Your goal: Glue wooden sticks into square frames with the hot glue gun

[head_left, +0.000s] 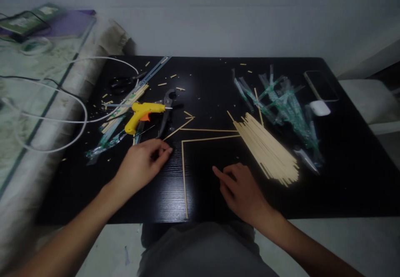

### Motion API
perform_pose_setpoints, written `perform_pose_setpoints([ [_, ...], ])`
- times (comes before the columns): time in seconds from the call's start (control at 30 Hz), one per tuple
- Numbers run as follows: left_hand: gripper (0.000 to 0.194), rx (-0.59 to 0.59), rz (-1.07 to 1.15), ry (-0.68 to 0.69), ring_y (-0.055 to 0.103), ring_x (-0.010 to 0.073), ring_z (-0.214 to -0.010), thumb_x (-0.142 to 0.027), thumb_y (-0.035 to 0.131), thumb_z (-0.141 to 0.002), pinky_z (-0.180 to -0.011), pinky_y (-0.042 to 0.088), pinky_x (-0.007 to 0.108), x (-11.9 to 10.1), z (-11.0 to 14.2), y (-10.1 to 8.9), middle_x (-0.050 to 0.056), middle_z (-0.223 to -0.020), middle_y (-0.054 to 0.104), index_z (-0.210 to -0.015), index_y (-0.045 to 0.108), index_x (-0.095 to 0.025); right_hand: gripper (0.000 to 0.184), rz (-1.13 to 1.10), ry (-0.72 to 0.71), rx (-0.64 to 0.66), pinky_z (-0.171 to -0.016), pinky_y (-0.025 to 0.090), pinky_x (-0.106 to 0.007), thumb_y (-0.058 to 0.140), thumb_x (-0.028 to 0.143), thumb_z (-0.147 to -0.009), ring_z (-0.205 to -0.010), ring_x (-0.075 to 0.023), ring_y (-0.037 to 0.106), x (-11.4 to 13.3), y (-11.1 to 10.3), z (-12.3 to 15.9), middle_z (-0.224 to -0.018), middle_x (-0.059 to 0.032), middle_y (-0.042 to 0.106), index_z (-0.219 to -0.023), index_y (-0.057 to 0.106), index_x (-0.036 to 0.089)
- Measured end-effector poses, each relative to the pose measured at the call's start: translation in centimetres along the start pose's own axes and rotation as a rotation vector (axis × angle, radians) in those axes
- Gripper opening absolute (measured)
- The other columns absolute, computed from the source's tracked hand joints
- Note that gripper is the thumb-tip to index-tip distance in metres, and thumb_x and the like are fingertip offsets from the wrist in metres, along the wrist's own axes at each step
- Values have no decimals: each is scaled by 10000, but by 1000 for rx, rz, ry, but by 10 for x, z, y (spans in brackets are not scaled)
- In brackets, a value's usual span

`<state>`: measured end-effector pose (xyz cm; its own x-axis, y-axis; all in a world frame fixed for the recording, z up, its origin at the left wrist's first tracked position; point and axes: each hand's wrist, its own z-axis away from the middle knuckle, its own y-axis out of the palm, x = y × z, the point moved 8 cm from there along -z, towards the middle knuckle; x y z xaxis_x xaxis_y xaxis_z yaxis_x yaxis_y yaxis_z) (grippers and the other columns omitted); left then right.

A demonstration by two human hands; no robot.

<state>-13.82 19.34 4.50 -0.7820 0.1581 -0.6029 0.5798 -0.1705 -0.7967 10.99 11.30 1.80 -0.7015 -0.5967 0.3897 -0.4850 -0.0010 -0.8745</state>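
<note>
My left hand (146, 160) rests over the dark table with its fingers curled and the thumb close to the index fingertip. Whether anything is between them is hidden. A thin wooden stick (178, 129) slants away just beyond these fingers. My right hand (242, 191) hovers or rests at the right, its index finger stretched out, holding nothing. Between the hands, one stick (184, 181) points toward me and meets the left end of a crosswise stick (209, 138) at a corner. Another stick (208, 130) lies just behind. A bundle of sticks (265, 149) fans out beyond my right hand.
A yellow glue gun (140, 116) lies beside pliers (166, 112) and black-handled scissors (120, 84). Crumpled plastic wrapping (287, 101), a phone (320, 86) and a white case (320, 108) are at the right. A white cable (86, 120) loops at the left.
</note>
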Motion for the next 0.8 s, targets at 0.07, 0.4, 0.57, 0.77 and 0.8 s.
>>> perform_pose_setpoints([
  [0.07, 358, 67, -61, 0, 632, 174, -680, -515, 546, -999, -651, 437, 303, -8, -4, 15, 10, -777, 694, -869, 694, -217, 387, -8, 2, -16, -742, 482, -389, 500, 68, -1003, -866, -233, 591, 1, 0, 0, -986, -99, 652, -1358, 640, 127],
  [0.4, 329, 262, -350, -198, 699, 263, -772, -454, 483, -1017, -646, 335, 344, -12, -10, 40, 38, -818, 747, -838, 662, -244, 376, -12, 5, -44, -723, 480, -384, 522, 58, -994, -839, -231, 574, 1, 0, -1, -964, -99, 651, -1342, 653, 113],
  [0.57, 330, 263, -350, -209, 709, 263, -787, -438, 457, -1020, -648, 349, 347, -13, -10, 41, 46, -845, 755, -854, 660, -237, 361, -7, -3, -48, -725, 486, -391, 516, 54, -995, -846, -234, 578, 2, 1, -1, -954, -100, 652, -1322, 660, 99],
  [0.77, 319, 267, -375, -219, 718, 278, -823, -432, 459, -1023, -664, 362, 352, -9, -10, 38, 55, -874, 768, -873, 661, -235, 366, 2, -6, -41, -714, 486, -390, 507, 52, -992, -837, -236, 578, 2, 1, -2, -951, -104, 660, -1324, 656, 95],
  [0.8, 318, 266, -381, -221, 717, 280, -827, -434, 461, -1022, -664, 362, 351, -8, -10, 37, 57, -877, 769, -875, 660, -235, 364, 2, -9, -41, -714, 490, -391, 510, 53, -990, -835, -238, 581, 3, 1, -2, -949, -106, 662, -1321, 657, 92],
])
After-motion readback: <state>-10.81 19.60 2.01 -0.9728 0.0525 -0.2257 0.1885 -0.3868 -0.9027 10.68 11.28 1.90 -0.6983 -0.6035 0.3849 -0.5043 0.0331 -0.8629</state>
